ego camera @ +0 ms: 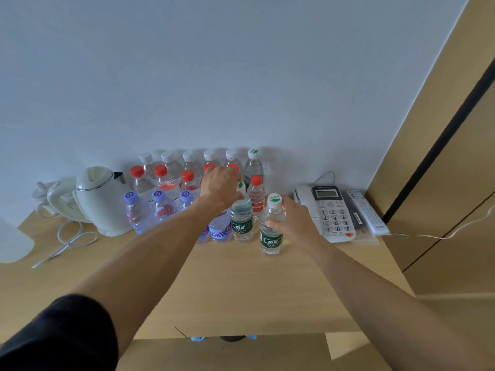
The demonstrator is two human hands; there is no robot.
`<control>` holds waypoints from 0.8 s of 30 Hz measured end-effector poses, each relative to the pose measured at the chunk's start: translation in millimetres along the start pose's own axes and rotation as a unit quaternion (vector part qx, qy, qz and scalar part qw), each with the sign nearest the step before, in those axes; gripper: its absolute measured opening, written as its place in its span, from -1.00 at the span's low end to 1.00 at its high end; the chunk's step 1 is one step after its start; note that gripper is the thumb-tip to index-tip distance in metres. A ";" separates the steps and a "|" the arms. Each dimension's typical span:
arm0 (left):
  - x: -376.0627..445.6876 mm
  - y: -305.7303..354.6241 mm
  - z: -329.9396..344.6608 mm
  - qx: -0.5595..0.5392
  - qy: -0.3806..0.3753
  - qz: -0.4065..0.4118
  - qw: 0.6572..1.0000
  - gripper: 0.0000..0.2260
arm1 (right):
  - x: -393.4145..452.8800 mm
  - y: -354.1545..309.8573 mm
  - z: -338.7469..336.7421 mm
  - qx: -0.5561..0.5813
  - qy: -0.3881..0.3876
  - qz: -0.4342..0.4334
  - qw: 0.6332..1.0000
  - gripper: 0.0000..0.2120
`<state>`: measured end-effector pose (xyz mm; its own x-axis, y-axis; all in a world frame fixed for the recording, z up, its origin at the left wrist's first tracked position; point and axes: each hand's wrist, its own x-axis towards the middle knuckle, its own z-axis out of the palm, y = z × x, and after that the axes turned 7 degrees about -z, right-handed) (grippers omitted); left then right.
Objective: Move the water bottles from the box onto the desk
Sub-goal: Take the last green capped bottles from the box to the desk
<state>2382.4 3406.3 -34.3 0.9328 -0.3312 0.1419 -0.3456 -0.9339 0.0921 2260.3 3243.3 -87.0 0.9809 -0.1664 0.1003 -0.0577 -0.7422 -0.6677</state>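
From where I watch, the light wooden desk (241,285) runs against a pale grey wall (214,76). At its far left sits a blurred white shape I cannot identify, then a coiled white cord (72,239) and a cream electric kettle (100,199). Next comes the cluster of water bottles (166,183) standing upright in rows by the wall: white caps at the back, red caps in front of them, purple caps nearest.

My left hand (221,187) reaches over the cluster and grips the top of a green-labelled bottle (241,220) that stands on the desk at the front of the rows. Just beside it, my right hand (296,223) is curled round the shoulder of a second green-labelled bottle (272,231), upright with its base on the desk.

Right of that lie a white desk phone (330,212) and a white remote control (368,212), side by side. Tan panelling (442,156) with a dark strip closes the right side of the room. The box is hidden; only a cardboard flap (348,346) shows below the desk edge.
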 end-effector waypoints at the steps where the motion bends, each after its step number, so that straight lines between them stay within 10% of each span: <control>1: 0.7 -0.5 -0.2 0.002 0.000 0.000 1.000 -0.57 | 4.5 -0.2 0.7 -0.001 0.002 0.003 1.000 -0.43; 24: 12.6 -6.2 15.6 -0.023 0.009 -0.019 1.000 -0.53 | 47.9 5.1 5.5 0.012 -0.021 -0.004 1.000 -0.46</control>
<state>2397.9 3405.9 -48.4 0.9434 -0.2930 0.1553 -0.3150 -0.9382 0.1436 2308.0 3235.1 -89.6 0.9882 -0.1338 0.0751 -0.0463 -0.7269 -0.6852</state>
